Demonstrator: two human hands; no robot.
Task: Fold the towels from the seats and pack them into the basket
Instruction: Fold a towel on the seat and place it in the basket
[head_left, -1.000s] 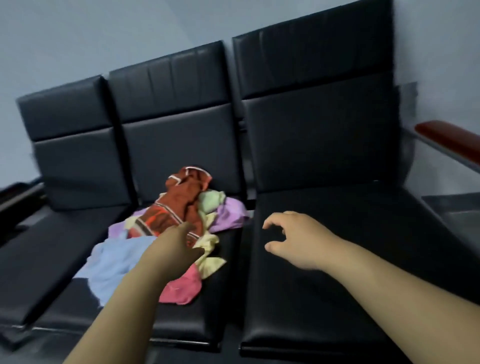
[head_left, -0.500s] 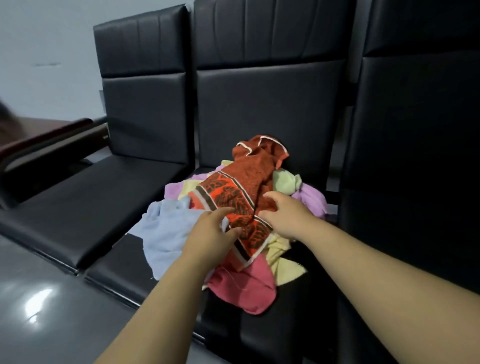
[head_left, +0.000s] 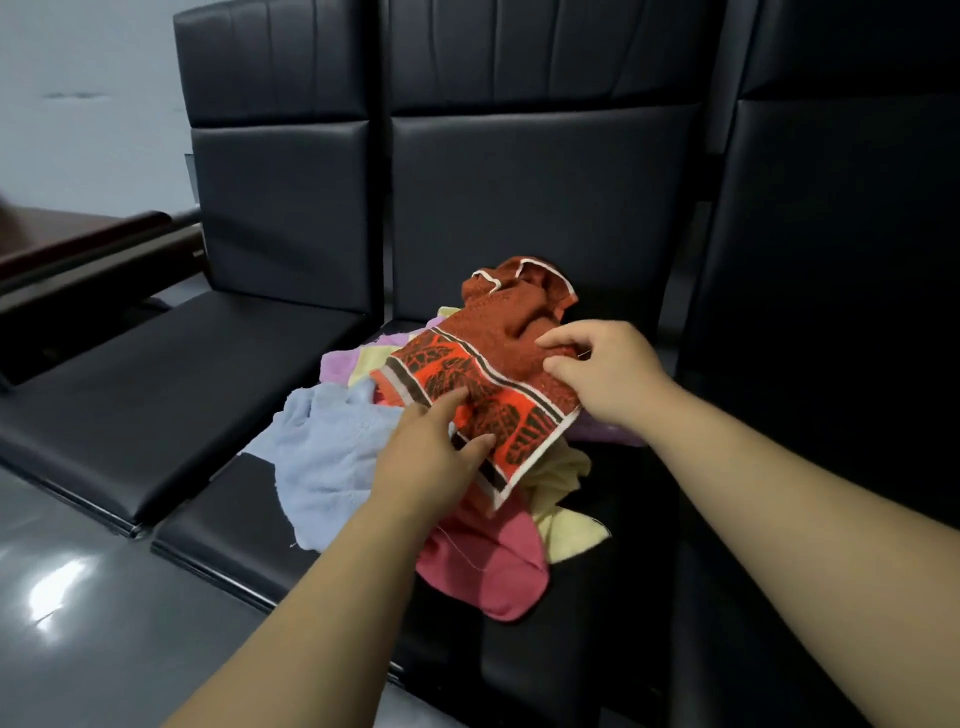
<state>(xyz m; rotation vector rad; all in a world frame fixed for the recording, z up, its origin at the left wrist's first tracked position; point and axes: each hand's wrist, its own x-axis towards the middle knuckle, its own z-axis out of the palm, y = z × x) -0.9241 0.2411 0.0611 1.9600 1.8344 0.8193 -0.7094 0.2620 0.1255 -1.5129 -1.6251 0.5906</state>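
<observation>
A heap of small towels lies on the middle black seat (head_left: 218, 525). On top is a rust-red towel with an orange leaf-pattern band (head_left: 498, 374). My left hand (head_left: 431, 452) pinches its near edge between thumb and fingers. My right hand (head_left: 602, 374) pinches the same towel at its right side. Under it lie a light blue towel (head_left: 332, 457), a pink towel (head_left: 483, 571), a pale yellow towel (head_left: 566, 499) and a lilac towel (head_left: 337, 364). No basket is in view.
Three black padded seats stand in a row: the left seat (head_left: 156, 379), the middle one with the heap, and the right seat (head_left: 779, 623) under my right forearm. A dark wooden armrest (head_left: 78, 244) is at far left. Grey glossy floor (head_left: 78, 597) lies in front.
Both hands have closed on the rust-red towel and lifted its patterned edge off the heap. The view has moved in closer to the middle seat.
</observation>
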